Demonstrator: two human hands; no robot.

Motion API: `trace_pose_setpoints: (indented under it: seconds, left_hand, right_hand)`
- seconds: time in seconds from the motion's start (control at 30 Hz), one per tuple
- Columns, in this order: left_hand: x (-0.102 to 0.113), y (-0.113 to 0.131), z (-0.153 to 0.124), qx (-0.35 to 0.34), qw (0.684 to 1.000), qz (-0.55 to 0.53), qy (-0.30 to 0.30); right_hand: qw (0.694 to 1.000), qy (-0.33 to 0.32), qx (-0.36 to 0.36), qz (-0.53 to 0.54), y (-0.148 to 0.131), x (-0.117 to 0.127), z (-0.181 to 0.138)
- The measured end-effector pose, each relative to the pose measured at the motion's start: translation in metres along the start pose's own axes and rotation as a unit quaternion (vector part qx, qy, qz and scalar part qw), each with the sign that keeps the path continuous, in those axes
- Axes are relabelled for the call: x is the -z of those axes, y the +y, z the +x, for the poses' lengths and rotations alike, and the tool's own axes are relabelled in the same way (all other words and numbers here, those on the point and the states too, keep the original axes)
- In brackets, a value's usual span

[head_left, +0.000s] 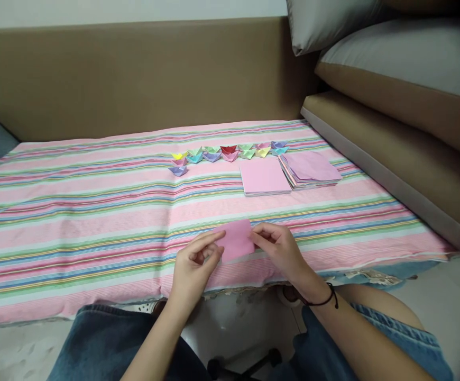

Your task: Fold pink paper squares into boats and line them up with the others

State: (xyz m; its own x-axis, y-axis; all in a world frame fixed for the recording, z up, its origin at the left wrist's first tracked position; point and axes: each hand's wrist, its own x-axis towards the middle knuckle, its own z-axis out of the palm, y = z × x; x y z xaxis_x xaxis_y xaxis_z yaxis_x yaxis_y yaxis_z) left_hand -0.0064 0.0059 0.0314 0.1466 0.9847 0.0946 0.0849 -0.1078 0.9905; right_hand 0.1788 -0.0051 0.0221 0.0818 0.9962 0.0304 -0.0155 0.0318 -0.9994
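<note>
Pinched in the right hand (281, 247), a pink paper (237, 241) sits at lower centre, the left hand (195, 259) at its other edge (whether gripping, I can't tell). Folded paper boats (230, 156) look finished at upper centre; this flat piece isn't boat-shaped yet.

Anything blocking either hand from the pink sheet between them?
Nothing visible. The right hand pinches the pink sheet by its right edge; the left hand is at its left edge. Both paper stacks lie farther back on the striped cloth.
</note>
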Motion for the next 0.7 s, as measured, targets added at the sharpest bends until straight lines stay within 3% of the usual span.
trace_pose_setpoints:
  seconds: [0.2, 0.4, 0.53, 0.7]
  left_hand:
    - [0.0043, -0.0003, 0.0012, 0.008, 1.000, -0.003, 0.014]
    - [0.0042, -0.0020, -0.0022, 0.005, 0.999, 0.000, -0.035]
    - [0.0069, -0.0027, -0.0005, -0.004, 1.000, 0.001, -0.024]
    - [0.0076, 0.0005, 0.0013, -0.009, 1.000, 0.001, -0.014]
  right_hand:
    - [0.988, -0.097, -0.079, 0.089, -0.0016, -0.0014, -0.0018]
    - [0.982, -0.120, -0.086, 0.115, -0.0014, -0.0041, -0.0028]
    - [0.983, -0.100, -0.110, 0.109, 0.0019, -0.0022, -0.0004]
    - [0.991, -0.052, -0.086, 0.083, 0.0017, -0.0009, 0.0009]
